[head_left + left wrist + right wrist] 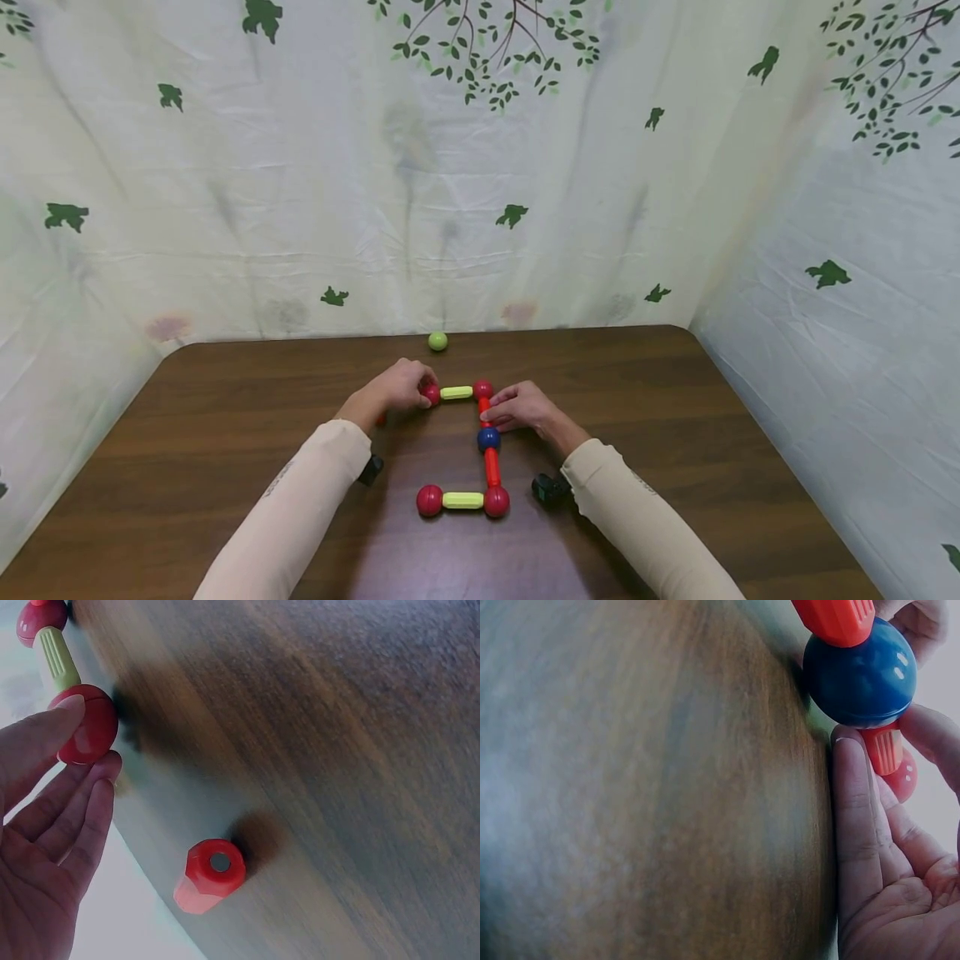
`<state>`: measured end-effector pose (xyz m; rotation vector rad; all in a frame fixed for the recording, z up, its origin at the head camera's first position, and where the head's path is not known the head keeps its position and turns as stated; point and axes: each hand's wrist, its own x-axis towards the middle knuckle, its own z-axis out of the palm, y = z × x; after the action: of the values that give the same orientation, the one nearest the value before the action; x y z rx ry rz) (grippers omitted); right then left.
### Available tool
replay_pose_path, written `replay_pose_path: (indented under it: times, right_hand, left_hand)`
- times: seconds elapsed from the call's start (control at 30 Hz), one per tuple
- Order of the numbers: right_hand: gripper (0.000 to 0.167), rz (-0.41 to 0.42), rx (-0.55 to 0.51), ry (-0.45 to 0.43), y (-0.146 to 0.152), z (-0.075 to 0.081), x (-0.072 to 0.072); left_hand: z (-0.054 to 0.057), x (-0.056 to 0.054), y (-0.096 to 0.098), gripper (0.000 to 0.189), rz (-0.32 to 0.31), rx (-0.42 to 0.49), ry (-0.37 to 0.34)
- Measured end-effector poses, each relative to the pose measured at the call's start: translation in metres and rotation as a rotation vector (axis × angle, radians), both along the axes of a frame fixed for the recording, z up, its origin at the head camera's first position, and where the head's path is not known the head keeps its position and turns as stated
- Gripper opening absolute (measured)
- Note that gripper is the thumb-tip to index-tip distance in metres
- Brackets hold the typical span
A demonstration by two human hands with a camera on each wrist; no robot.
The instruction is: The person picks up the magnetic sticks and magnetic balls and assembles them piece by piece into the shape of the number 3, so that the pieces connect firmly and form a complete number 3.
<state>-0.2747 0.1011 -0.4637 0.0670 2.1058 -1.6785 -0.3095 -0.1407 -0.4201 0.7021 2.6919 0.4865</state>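
A chain of balls and rods lies on the table. My left hand (397, 385) pinches the red ball (96, 727) at the far left end, with the thumb on one side and fingers on the other. A yellow-green rod (457, 392) joins it to the far corner red ball (483, 389). From there a red rod (885, 748) runs to the blue ball (488, 438), and my right hand (527, 408) holds this rod between thumb and fingers, close to the blue ball. Nearer me, another red rod (492, 467), a corner red ball (497, 502), a yellow-green rod (462, 500) and an end red ball (430, 500) continue the chain.
A loose red rod (211, 874) with a metal disc in its end lies beside my left hand, mostly hidden in the head view. A green ball (437, 341) sits at the back edge of the wooden table (225, 433). Leaf-patterned cloth (337, 208) hangs behind.
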Motion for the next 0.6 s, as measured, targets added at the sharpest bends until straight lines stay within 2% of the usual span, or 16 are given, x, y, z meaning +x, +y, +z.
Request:
replay_pose_path:
  times: [0.3, 0.47, 0.6]
  right_hand:
    - [0.025, -0.002, -0.004, -0.001, -0.001, 0.001, 0.0]
    - [0.025, -0.005, 0.016, -0.003, -0.001, 0.003, 0.0]
    - [0.023, -0.005, 0.016, -0.007, -0.002, 0.003, 0.0]
  left_hand:
    - [0.004, 0.001, -0.007, 0.03, 0.002, 0.018, -0.038]
    - [0.01, 0.002, -0.024, 0.04, 0.005, 0.027, -0.052]
    - [0.016, 0.002, -0.039, 0.033, 0.003, -0.026, -0.064]
